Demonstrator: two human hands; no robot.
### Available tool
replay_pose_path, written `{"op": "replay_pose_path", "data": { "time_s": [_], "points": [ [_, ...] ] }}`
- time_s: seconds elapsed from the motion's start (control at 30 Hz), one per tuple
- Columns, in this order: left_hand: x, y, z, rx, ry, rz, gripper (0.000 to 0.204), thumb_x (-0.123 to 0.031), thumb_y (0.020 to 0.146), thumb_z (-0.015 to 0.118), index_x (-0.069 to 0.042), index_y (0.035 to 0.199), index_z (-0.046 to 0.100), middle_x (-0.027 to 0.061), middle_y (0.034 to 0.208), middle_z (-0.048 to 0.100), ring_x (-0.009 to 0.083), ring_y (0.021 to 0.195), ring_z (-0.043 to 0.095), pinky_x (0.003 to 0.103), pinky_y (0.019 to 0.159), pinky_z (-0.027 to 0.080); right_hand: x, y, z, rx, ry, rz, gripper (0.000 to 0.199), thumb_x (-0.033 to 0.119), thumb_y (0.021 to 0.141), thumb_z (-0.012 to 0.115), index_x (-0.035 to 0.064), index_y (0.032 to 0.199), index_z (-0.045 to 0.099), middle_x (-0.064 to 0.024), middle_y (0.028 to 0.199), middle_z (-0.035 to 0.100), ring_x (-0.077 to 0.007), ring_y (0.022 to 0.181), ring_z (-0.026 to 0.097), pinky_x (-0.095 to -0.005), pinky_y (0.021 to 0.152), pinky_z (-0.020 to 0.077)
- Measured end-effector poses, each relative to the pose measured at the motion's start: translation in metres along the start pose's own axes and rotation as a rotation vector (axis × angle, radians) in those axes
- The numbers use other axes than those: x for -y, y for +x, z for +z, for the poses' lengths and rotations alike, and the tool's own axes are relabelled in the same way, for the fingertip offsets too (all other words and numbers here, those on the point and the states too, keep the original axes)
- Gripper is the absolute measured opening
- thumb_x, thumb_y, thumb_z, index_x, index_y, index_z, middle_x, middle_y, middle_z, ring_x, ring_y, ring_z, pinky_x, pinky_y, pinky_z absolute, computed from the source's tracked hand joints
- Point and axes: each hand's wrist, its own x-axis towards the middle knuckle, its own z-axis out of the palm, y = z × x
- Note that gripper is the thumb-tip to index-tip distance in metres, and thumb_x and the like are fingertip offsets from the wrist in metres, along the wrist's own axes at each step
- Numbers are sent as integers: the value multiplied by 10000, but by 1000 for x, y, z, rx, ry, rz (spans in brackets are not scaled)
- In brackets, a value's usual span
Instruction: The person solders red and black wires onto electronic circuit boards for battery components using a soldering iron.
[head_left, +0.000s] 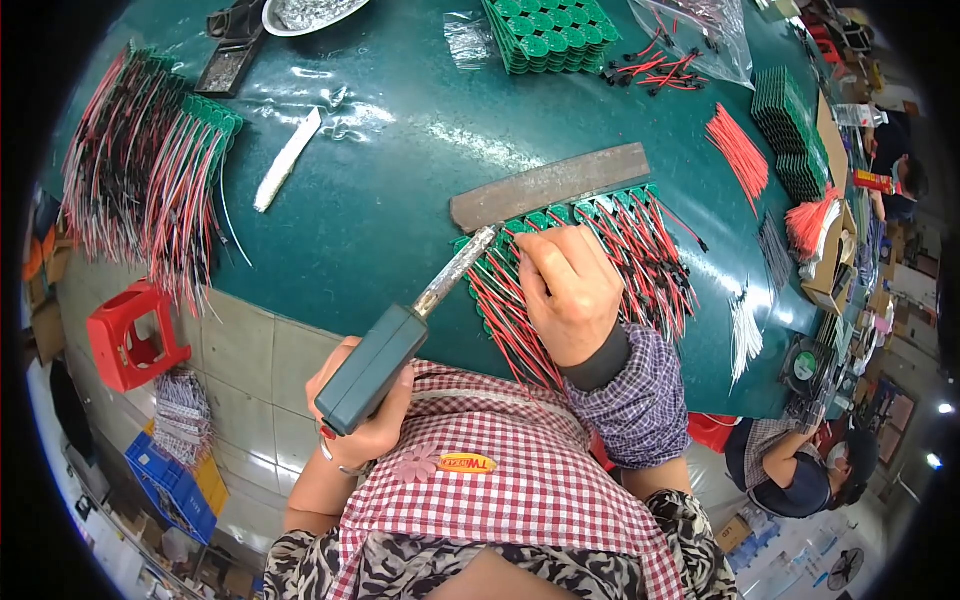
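Dark green desk point(380, 200), glossy, crowded with wire bundles. Near middle: row of green boards point(600, 205) with red and black wires point(640, 260) trailing toward the near edge, held under a flat grey metal bar point(550, 185). Left hand point(365, 410) wrapped tight around a soldering iron point(400, 340), tip touching the boards' left end. Right hand point(570, 290) lying on the wires, fingers point(535, 250) curled and pressed together on them. Far left: more wired boards point(150, 180). Far side: stack of green boards point(550, 30).

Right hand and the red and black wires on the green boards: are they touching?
Touching. The head view shows the right hand lying on the red and black wires, fingertips pressed among them beside the soldering iron tip.
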Motion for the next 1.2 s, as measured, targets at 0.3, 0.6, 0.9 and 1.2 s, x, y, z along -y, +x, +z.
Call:
{"op": "replay_pose_path", "data": {
  "time_s": [0.3, 0.6, 0.9, 1.2],
  "points": [
    [1, 7, 5, 3, -46, -19, 189, 29, 710, 746, 36, 895, 705, 154, 839, 675, 255, 663, 671, 314, 582, 527, -5, 3, 5, 2, -2, -19, 246, -84, 725, 689, 13, 948, 654, -97, 836, 601, -268, 760, 607, -374, 648, 506],
    [-9, 16, 4, -26, 72, 157, 159, -19, 717, 770, 10, 852, 691, 123, 756, 631, 239, 585, 611, 323, 534, 490, 1, -2, -1, 22, -31, 23, 260, -82, 713, 698, 16, 953, 675, -108, 816, 608, -289, 740, 603, -393, 634, 496],
    [-6, 4, 6, -84, -74, 70, 198, -42, 770, 769, 36, 942, 708, 100, 775, 690, 170, 613, 654, 284, 561, 516, 1, -2, -1, -19, -20, -7, 213, -61, 729, 684, 28, 920, 653, -92, 814, 593, -272, 741, 594, -381, 627, 494],
    [-7, -4, 16, -122, -312, -121, 262, -17, 837, 742, 52, 1080, 670, 64, 849, 681, 122, 692, 636, 278, 602, 513, -1, -3, 2, -30, -28, -9, 185, -25, 747, 674, 48, 914, 647, -82, 832, 580, -262, 781, 593, -371, 669, 508]
  ]
}}
